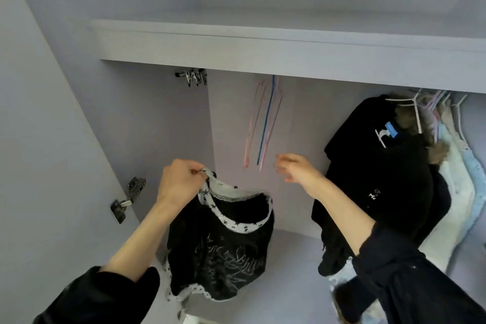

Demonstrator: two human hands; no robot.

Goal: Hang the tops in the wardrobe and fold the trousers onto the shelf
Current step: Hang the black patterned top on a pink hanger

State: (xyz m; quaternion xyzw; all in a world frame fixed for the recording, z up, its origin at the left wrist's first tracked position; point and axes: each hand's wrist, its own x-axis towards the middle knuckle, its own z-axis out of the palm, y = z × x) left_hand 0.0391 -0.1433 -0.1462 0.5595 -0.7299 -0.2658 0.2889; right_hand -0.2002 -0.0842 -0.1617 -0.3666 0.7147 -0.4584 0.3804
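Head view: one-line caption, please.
Left hand holds a black top inside the wardrobe; right hand reaches toward empty hangers.

Just 1 view: head cam, wide-angle, worn by the person, so no overlap w/ a 2nd view. Faces straight into the open wardrobe (pixel 263 118), pitched a bit upward: underside of the top shelf (pixel 263 45) fills the upper frame. Close range, w/ both forearms reaching in from the bottom edge. Edges bow from lens distortion. Wardrobe door (pixel 39 139) runs along the left side.

left hand (pixel 178 181) gripping black top (pixel 223 250), hangers (pixel 265 123)
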